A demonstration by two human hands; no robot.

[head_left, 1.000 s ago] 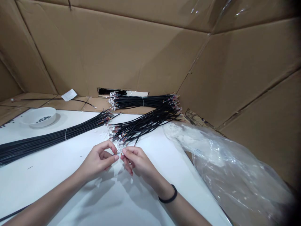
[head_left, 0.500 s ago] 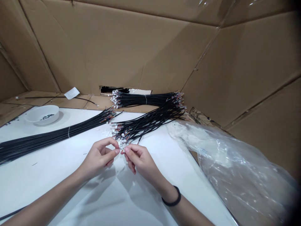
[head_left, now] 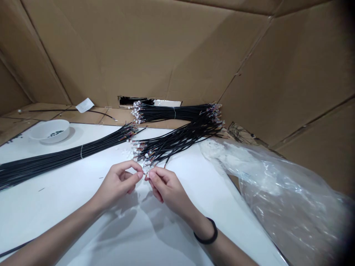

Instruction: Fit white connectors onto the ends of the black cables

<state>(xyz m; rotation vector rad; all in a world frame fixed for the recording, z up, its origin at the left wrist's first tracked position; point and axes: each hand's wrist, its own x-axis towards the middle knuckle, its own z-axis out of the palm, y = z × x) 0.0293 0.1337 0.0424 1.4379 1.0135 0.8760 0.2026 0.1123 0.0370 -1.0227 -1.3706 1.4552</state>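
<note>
My left hand (head_left: 122, 181) pinches a thin dark wire (head_left: 143, 168) between thumb and forefinger. Close beside it, my right hand (head_left: 165, 184) has its fingertips closed on a small white connector (head_left: 147, 173), mostly hidden by the fingers. Just beyond both hands lies a loose pile of black cables (head_left: 172, 142), with white connectors and coloured wire ends toward me. A black band circles my right wrist.
A tied bundle of black cables (head_left: 100, 142) lies at left, another tied bundle (head_left: 172, 112) at the back. A white bowl (head_left: 50, 131) holds small dark pieces. Clear plastic bag (head_left: 277, 184) covers the right side. Cardboard walls (head_left: 138, 48) surround the white tabletop (head_left: 72, 207).
My fingertips have shifted slightly, and the wire between them now points more upward. The view has tilted a little downward. Bundles, bowl and bag lie as before.
</note>
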